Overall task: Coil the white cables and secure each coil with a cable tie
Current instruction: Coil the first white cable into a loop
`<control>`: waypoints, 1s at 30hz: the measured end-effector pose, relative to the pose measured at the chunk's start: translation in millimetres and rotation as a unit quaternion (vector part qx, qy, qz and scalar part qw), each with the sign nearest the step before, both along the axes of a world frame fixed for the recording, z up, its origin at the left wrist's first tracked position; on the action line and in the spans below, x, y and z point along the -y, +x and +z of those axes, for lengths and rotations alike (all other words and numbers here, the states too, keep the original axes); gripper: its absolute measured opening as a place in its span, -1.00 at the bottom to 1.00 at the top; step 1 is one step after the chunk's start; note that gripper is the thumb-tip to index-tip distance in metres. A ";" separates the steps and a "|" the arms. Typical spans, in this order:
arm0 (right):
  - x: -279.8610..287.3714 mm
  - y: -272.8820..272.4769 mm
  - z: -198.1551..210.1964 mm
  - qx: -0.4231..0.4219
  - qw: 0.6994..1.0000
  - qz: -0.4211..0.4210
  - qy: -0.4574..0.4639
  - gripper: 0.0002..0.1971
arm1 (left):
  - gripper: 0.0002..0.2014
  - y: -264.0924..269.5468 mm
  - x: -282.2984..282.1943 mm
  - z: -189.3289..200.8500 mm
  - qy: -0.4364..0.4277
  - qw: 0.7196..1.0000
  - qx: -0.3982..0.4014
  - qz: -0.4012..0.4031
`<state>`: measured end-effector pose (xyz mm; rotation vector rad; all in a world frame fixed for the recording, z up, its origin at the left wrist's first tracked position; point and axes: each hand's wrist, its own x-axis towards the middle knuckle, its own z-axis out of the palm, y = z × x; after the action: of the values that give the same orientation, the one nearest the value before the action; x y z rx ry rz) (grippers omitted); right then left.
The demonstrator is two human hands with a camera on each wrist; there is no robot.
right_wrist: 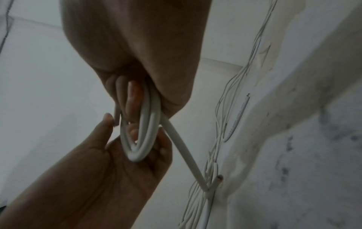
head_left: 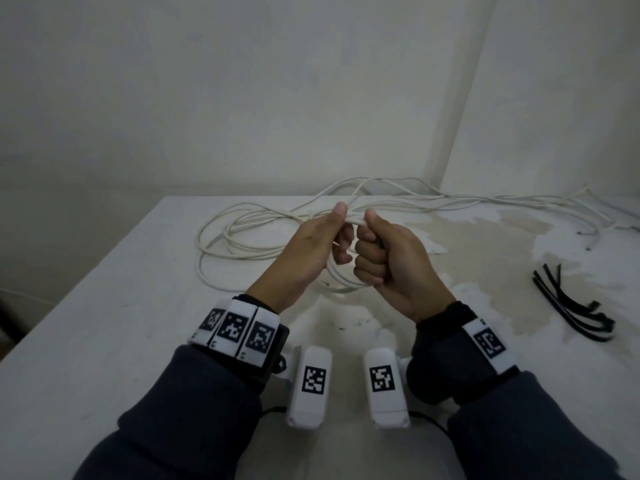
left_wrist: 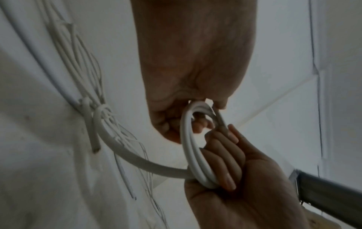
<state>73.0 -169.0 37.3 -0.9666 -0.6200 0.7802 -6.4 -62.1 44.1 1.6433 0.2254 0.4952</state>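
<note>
A small coil of white cable (head_left: 341, 284) hangs between both hands above the table's middle. My left hand (head_left: 329, 237) pinches its top, thumb up and fingers curled through the loops. My right hand (head_left: 372, 258) is fisted round the coil's right side. In the left wrist view the left hand (left_wrist: 176, 117) holds the coil (left_wrist: 187, 147) from above and the right hand (left_wrist: 245, 175) wraps it from below. The right wrist view shows the right hand (right_wrist: 135, 96) on the coil (right_wrist: 145, 134), which rests in the left palm (right_wrist: 117, 170). A cable tail (right_wrist: 182, 148) leads from the coil down to the table.
Loose white cables (head_left: 242, 237) sprawl over the white table (head_left: 104, 341) behind the hands and stretch to the far right (head_left: 502, 202). A bunch of black cable ties (head_left: 571, 306) lies at the right. Walls meet in a corner behind the table.
</note>
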 end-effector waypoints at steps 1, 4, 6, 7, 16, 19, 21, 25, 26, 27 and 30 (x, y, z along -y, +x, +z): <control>0.6 2.1 -0.1 -0.021 1.000 -0.016 0.010 -0.60 | -0.55 0.7 -1.2 -0.3 0.016 0.999 -0.026 0.018; 6.2 11.9 2.0 -0.112 0.989 -0.058 0.073 -0.59 | -0.50 -1.8 -7.9 -3.2 0.015 0.987 -0.145 0.073; 10.5 17.6 2.7 -0.168 0.976 -0.062 0.122 -0.57 | -0.46 -6.7 -10.4 -8.2 -0.003 0.965 -0.254 0.065; 11.3 18.9 2.5 -0.189 0.970 -0.055 0.142 -0.55 | -0.45 -8.4 -10.3 -11.4 -0.026 0.956 -0.289 0.051; 0.7 13.7 -9.8 -0.194 0.975 -0.040 0.095 -0.56 | -0.70 0.6 -8.8 -17.2 -0.179 0.979 0.002 0.096; 0.8 20.6 -14.4 -0.212 0.968 -0.081 0.111 -0.57 | -0.71 -2.6 -5.0 -12.9 -0.093 0.995 -0.012 0.026; 0.1 22.5 -16.1 -0.228 0.960 -0.107 0.123 -0.56 | -0.72 -3.5 -2.2 -11.1 -0.058 0.998 -0.023 -0.017; 0.0 22.9 -18.0 -0.282 0.940 -0.114 0.156 -0.54 | -0.73 -4.9 1.7 -11.1 -0.026 0.996 -0.051 -0.075; 0.8 23.4 -18.0 -0.281 0.941 -0.112 0.153 -0.54 | -0.73 -5.6 2.8 -10.5 -0.027 0.995 -0.054 -0.084; 1.8 24.1 -18.0 -0.271 0.946 -0.109 0.141 -0.54 | -0.74 -5.8 3.0 -10.3 -0.028 0.994 -0.055 -0.085; 3.2 24.6 -17.6 -0.218 0.967 -0.100 0.081 -0.55 | -0.78 -5.3 -1.4 -8.6 -0.009 0.998 -0.048 -0.044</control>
<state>97.6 -172.2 19.7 -0.6658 -0.1941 0.7189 -11.6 -60.7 35.5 1.6535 0.2276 0.3471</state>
